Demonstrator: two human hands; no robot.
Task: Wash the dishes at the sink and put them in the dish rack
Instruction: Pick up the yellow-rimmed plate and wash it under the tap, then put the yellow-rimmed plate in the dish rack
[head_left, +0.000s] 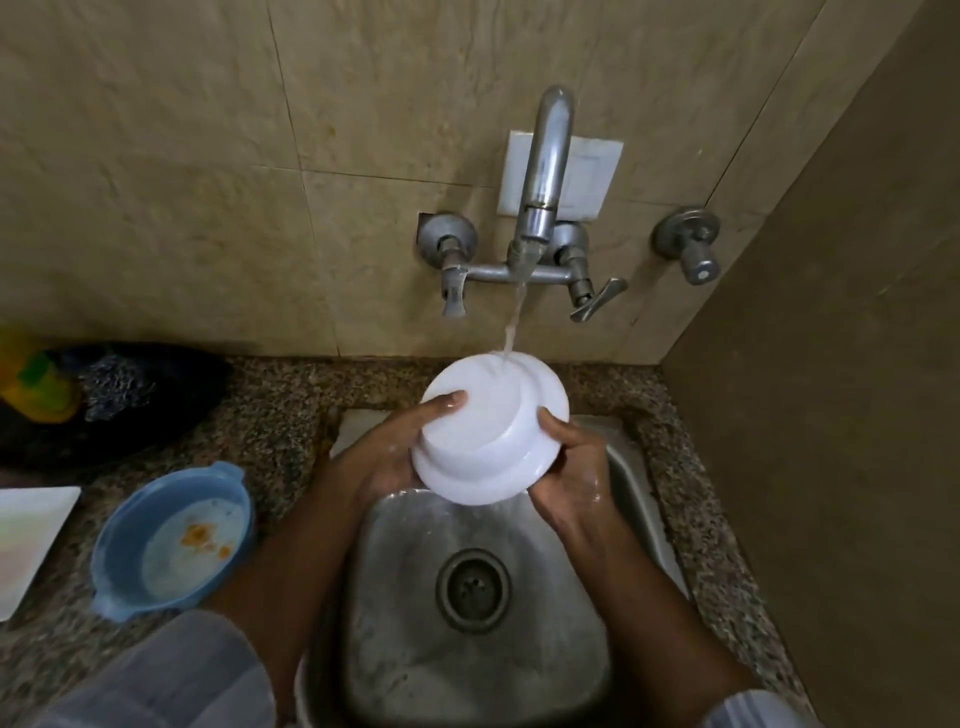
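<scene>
A white bowl (485, 423) is held upside down over the steel sink (395, 551), its base turned up toward me. Water from the tap (545, 171) falls on the bowl's far edge. My left hand (400, 447) grips the bowl's left side with the thumb on its base. My right hand (566, 467) holds the right rim, wet and soapy. A blue bowl (171, 540) with orange food stains sits on the counter to the left of the sink.
A white square plate (31, 540) lies at the far left edge. A dark tray with a scrubber (119, 382) and a yellow-green sponge (36, 379) sits at the back left. The granite counter (670, 467) rims the sink. A brown wall stands close on the right.
</scene>
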